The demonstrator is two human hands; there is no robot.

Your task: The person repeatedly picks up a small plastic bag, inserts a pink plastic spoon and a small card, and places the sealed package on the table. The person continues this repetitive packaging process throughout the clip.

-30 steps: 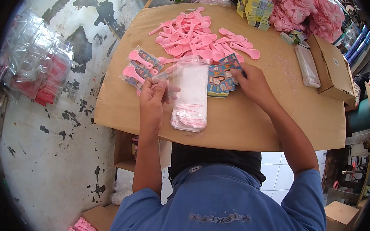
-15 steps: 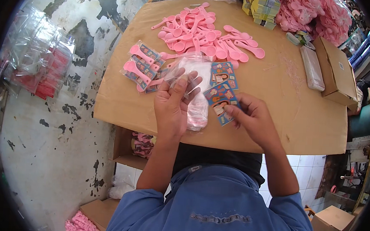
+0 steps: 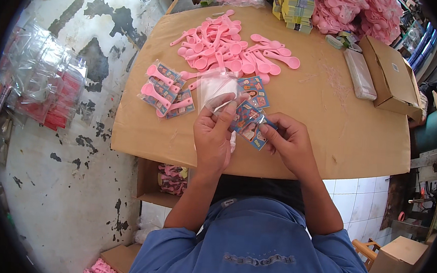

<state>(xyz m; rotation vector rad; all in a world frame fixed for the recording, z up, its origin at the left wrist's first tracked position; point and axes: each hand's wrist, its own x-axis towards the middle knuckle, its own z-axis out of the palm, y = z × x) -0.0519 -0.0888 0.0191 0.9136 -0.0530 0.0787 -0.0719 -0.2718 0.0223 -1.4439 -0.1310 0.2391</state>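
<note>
My left hand (image 3: 212, 143) pinches a small clear plastic bag (image 3: 224, 106) between thumb and fingers. Against the bag's opening, a blue printed card (image 3: 252, 127) is gripped at its right edge by my right hand (image 3: 292, 141). The card's left part appears to lie within the clear film. Under and behind my left hand is a stack of clear bags (image 3: 212, 86), partly hidden. More blue printed cards (image 3: 255, 88) lie just beyond the held one. To the left are several bagged cards (image 3: 187, 98), with pink spoons (image 3: 157, 93) on them.
A heap of loose pink spoons (image 3: 224, 42) covers the far middle of the brown table (image 3: 318, 142). Yellow card bundles (image 3: 295, 11) and bagged pink spoons (image 3: 353, 14) stand at the back. On the right are a cardboard box (image 3: 395, 74) and a wrapped pack (image 3: 360, 75).
My hands have come together: the left moved right and slightly down with the bag, and the card in my right hand now meets it. The view has shifted slightly.
</note>
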